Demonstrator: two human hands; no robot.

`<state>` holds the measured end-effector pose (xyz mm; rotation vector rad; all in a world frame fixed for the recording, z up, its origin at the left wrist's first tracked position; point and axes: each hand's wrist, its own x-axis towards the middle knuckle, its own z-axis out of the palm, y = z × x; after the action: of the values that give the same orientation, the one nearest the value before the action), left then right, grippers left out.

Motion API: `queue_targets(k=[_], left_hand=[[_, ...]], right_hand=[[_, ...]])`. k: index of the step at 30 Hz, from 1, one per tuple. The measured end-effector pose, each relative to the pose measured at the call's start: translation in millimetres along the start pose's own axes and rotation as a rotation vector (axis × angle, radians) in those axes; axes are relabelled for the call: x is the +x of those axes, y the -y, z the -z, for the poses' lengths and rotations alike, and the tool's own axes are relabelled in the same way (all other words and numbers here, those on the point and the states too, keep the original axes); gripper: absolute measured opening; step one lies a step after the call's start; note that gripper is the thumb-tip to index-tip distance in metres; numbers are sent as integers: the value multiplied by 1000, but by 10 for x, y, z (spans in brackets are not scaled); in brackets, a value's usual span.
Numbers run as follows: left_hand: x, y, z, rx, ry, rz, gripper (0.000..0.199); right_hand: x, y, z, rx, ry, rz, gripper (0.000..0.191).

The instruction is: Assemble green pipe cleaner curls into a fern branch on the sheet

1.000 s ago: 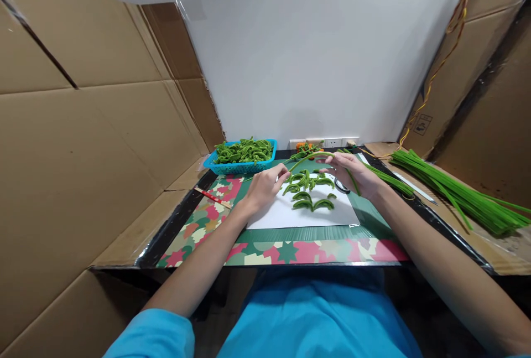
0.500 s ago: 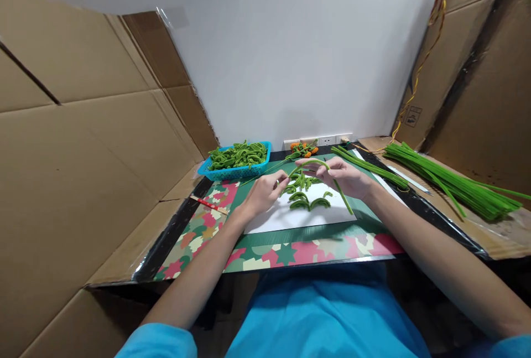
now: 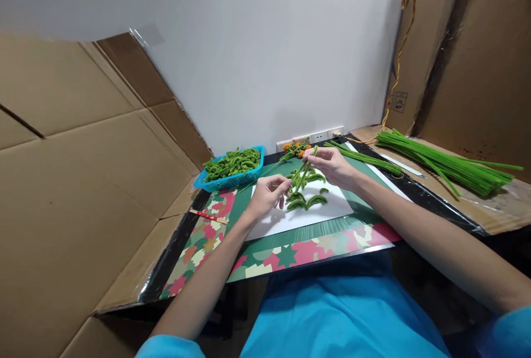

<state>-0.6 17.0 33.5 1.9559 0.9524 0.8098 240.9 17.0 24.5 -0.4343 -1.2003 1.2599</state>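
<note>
A green pipe cleaner (image 3: 306, 169) is held up between my two hands over a white sheet of paper (image 3: 269, 227). My left hand (image 3: 270, 192) pinches its lower end with thumb and fingers. Higher and to the right, my right hand (image 3: 326, 160) grips it near a bend at the top. On the paper below lie several curved green pipe-cleaner pieces (image 3: 317, 200), some in pairs. Part of these pieces is hidden behind my fingers and the held stem.
A blue basket (image 3: 232, 182) heaped with bent green pieces stands at the back left. Orange-and-green pieces (image 3: 297, 149) lie near the wall socket. On the right is a bundle of long green pipe cleaners (image 3: 448, 164) beside a white pen-like tool (image 3: 402, 166). A red-wrapped stick (image 3: 207, 216) lies left.
The pipe cleaner was arched between my hands with its free end hanging right; now it is folded over and runs steeply between them. My right hand has closed around its upper part.
</note>
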Motion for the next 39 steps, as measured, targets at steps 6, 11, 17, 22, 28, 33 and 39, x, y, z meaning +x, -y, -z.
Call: queue_targets(k=[6,11,17,22,28,33,39], left_hand=[[192,-189,-133,-216,77,93,58],[328,-207,-249,-364,50,129,58],[376,-60,-290,-485,49,160,59],[273,3,-262,-532,53,182,52],[217,55,-256,-570,-12,170,50],[243,96,-265,-575,-84,136,51],[244,157,-297,-535,-122,122,49]], right_hand=[[15,68,27,14,-31,17,29],[52,77,140,-17,-66,28,32],[88,20,248,-112,-95,33,35],[86,-72,285,-226,-96,32,33],[69,-195,263,-417,-86,82,36],[60,-241,244,-589,-194,172,39],[80,-248,363,-757,-296,253,56]])
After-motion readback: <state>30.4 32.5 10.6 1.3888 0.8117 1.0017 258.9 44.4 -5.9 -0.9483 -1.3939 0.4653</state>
